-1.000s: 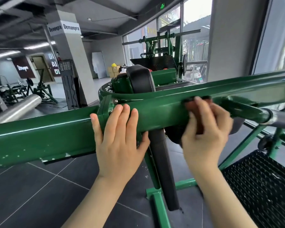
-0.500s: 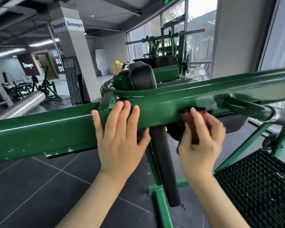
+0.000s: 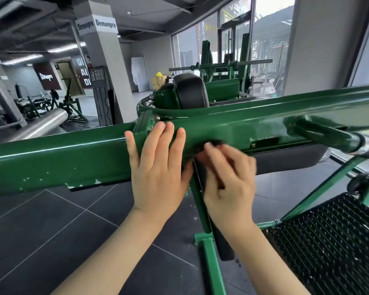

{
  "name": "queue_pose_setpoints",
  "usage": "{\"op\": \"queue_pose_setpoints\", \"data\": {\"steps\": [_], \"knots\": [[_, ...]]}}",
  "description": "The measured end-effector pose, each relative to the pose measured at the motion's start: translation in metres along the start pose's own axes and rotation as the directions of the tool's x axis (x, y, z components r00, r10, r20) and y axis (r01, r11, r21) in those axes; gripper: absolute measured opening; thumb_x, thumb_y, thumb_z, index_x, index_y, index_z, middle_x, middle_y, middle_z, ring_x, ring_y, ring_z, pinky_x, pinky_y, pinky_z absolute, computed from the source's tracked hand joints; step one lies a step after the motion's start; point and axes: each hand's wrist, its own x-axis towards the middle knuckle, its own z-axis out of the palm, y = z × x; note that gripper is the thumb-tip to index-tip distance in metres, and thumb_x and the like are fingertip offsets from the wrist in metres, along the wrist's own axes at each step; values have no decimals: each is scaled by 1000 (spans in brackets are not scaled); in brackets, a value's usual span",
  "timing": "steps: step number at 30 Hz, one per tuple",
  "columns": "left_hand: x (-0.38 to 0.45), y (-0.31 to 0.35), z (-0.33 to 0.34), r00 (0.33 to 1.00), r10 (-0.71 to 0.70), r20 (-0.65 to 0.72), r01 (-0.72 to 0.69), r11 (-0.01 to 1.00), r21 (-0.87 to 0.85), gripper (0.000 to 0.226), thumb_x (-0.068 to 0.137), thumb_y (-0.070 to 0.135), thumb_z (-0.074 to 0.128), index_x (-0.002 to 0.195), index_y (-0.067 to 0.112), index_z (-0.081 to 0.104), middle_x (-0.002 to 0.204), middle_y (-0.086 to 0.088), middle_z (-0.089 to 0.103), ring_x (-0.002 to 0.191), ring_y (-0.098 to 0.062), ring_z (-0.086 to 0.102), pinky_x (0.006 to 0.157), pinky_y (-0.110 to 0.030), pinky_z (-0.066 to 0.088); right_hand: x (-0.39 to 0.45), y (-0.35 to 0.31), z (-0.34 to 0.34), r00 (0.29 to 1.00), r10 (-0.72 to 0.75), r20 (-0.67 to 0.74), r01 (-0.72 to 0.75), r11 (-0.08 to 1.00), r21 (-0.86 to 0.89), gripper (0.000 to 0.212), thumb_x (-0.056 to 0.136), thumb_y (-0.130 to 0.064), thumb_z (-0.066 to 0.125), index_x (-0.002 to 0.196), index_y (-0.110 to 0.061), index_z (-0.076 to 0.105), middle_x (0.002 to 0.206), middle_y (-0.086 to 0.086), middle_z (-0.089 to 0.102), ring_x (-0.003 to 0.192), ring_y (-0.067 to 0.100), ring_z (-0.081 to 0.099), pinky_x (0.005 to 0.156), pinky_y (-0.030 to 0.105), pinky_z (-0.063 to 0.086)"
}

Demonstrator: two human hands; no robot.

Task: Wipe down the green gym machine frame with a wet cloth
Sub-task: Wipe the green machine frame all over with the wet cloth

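Note:
A thick green frame beam (image 3: 58,158) of the gym machine runs across the view at chest height, its paint chipped along the lower edge. My left hand (image 3: 158,167) lies flat on the beam near its bolted joint, fingers straight. My right hand (image 3: 228,177), blurred by motion, presses a dark reddish cloth (image 3: 202,155) against the beam's lower side, right beside the left hand. Most of the cloth is hidden under the fingers.
A black pad (image 3: 190,90) rises behind the beam and a black cushion (image 3: 290,158) hangs under it. A green peg with a chrome sleeve (image 3: 337,137) juts out at right. A black mesh footplate (image 3: 332,241) lies lower right, a green post (image 3: 211,258) below.
My right hand has slid the cloth leftward along the beam from near the peg to right beside my left hand. The left hand has stayed on the beam.

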Motion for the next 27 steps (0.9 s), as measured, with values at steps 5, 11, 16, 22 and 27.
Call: {"op": "queue_pose_setpoints", "data": {"steps": [5,11,16,22,27], "knots": [[1,1,0,1000,-5,-8,5,1000,12,57,89,31,76,137,5,61,138,-17,64,142,-30,39,127,-60,0,38,21,-23,999,25,-46,-27,998,-48,41,95,3,65,132,-12,70,123,13,64,103,35,54,97,32,43],[1,2,1,1000,-22,-14,22,1000,6,55,88,25,77,138,6,61,139,-15,64,143,-28,40,127,-60,3,31,-11,-1,999,-42,-6,42,998,-39,43,92,6,63,130,-12,72,124,14,64,103,30,49,91,35,43],[1,3,2,1000,-21,-17,22,1000,10,55,90,33,75,136,7,60,137,-15,65,142,-28,40,128,-59,2,50,13,-26,999,25,-35,-27,998,-55,40,95,-1,67,134,-13,69,123,13,63,106,31,52,95,28,42],[3,4,-1,999,-35,7,35,999,11,55,87,32,77,134,6,62,135,-15,65,141,-29,40,128,-57,-1,43,17,-28,990,113,-84,-122,985,-123,43,94,1,67,135,-12,68,124,18,61,104,36,52,100,18,35],[8,9,-16,993,-58,105,60,998,-18,59,90,37,74,138,6,58,139,-15,61,146,-30,35,126,-59,-7,35,12,-46,992,115,59,-108,988,-108,45,93,-3,66,136,-15,68,126,12,62,105,32,50,98,22,34]]}}
